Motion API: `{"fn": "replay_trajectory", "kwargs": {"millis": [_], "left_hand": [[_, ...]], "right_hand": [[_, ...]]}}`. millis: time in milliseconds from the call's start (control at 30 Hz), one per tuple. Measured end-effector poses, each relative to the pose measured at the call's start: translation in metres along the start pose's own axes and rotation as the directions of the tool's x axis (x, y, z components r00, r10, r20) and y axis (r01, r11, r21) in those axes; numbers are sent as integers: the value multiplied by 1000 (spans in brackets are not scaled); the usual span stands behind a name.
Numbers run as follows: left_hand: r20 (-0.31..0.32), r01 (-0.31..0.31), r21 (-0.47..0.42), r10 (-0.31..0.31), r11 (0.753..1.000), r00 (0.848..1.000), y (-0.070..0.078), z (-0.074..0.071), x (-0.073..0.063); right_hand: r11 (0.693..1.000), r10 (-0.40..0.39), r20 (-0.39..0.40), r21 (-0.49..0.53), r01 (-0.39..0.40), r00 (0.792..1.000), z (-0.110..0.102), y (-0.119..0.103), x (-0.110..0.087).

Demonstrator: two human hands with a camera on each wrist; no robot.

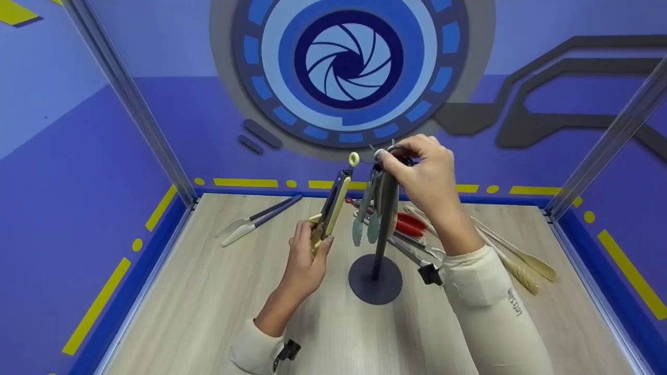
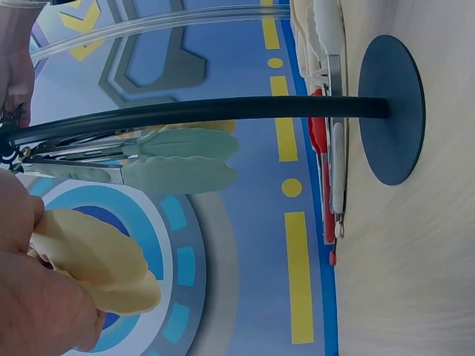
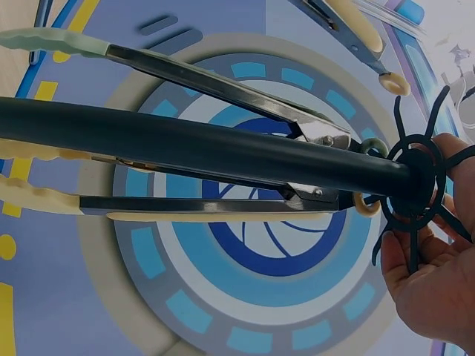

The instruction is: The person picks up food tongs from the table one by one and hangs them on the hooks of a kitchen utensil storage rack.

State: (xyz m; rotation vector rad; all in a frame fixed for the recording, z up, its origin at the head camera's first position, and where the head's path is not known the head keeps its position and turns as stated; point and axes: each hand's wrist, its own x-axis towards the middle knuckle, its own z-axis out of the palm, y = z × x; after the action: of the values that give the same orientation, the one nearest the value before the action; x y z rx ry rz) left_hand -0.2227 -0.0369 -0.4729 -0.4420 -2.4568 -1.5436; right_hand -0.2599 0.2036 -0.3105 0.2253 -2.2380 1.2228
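My left hand (image 1: 307, 260) holds a pair of cream-yellow tongs (image 1: 333, 205) by the tip end, with their ring pointing up. In the left wrist view the yellow tips (image 2: 96, 259) stick out past the fingers. My right hand (image 1: 430, 169) grips the hooked top (image 3: 415, 182) of a black utensil stand (image 1: 384, 229). From its hooks hang light green tongs (image 3: 215, 85) and another yellow pair (image 3: 200, 208), tips down. The raised tongs are to the left of the stand, apart from it. My right fingers partly hide the hooks in the head view.
Grey-handled tongs (image 1: 263, 221) lie at the back left of the table (image 1: 208, 312). Behind the stand are red tongs (image 1: 410, 224) and metal tongs with pale tips (image 1: 417, 250). Several beige utensils (image 1: 521, 250) lie at right. Blue walls (image 1: 172, 120) enclose the back and sides.
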Motion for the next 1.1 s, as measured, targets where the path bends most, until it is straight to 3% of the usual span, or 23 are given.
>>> {"fn": "replay_trajectory", "kwargs": {"millis": [900, 1100], "left_hand": [[39, 45, 23, -46, 999, 998, -1, 3, -2], [48, 24, 16, -25, 1000, 999, 1, 4, -2]], "right_hand": [[1000, -6, 2, -2, 6, 1000, 0, 0, 0], [1000, -15, -1, -4, 15, 1000, 0, 0, 0]]}}
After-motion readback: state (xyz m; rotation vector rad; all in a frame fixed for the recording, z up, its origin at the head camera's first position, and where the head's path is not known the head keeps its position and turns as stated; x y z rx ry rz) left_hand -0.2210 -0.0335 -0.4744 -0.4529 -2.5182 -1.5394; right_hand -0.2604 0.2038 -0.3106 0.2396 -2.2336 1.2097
